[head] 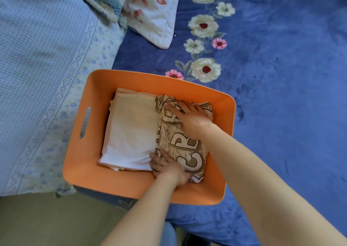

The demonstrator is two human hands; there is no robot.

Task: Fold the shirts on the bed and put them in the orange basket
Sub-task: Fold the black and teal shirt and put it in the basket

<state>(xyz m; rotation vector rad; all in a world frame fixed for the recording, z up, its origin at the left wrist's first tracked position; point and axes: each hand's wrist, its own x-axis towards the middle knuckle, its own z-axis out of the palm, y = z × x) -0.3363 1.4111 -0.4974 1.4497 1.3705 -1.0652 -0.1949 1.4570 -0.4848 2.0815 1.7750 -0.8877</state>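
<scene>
A: Where are the shirts?

B: Both lie folded inside the orange basket, which sits on the blue flowered blanket at the near edge of the bed. The white shirt fills the left half. The brown printed shirt fills the right half, its left edge touching the white one.

A: And the right hand?

B: The right hand lies flat on the far part of the printed shirt, palm down, fingers straight and close together, pointing left. It pinches nothing.

A: The left hand?

B: The left hand rests on the near left corner of the same shirt, just by the seam between the two. Its fingers are spread a little and lie on the cloth. I cannot tell whether the fingertips tuck under the edge.

A: Anything else around?

B: A flowered pillow lies far beyond the basket, and a pale blue checked cover lies to the left.
</scene>
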